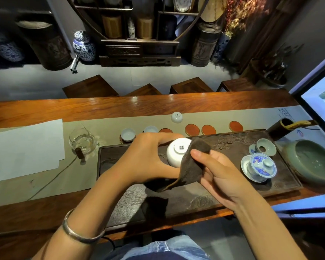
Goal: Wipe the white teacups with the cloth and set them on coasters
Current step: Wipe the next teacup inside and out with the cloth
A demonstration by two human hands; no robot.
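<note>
A tea room: carved tea tray, lidded gaiwan, shelves of porcelain jars

The cloth hides the teacup's right side (left fingers cover its rim).

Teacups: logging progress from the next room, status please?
Left grip holds white teacup, base up. Right grip presses brown cloth against it. Two cups on coasters, one upside down behind, four coasters free. Nothing in the way.

Both hands raised, fingers curled.
</note>
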